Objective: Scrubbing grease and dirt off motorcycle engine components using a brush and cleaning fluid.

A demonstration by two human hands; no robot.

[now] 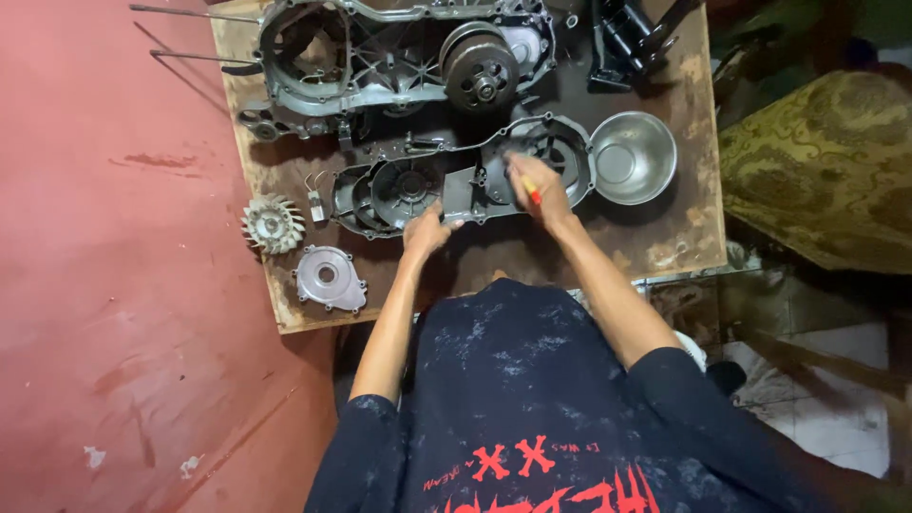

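A dark engine side cover (456, 176) lies across the middle of a wooden board (665, 237). My left hand (426, 231) presses on the cover's near edge and steadies it. My right hand (538, 188) is closed on a small tool with a red and yellow handle (531, 191), held over the round opening at the cover's right end. The tool's tip is hidden or blurred, so I cannot tell what it touches.
A large grey engine casing (380, 57) with a round clutch (480, 71) fills the board's far side. A steel bowl (632, 157) sits right of the cover. A finned fan wheel (273, 224) and a small grey cover plate (329, 278) lie at the left. Red floor lies left.
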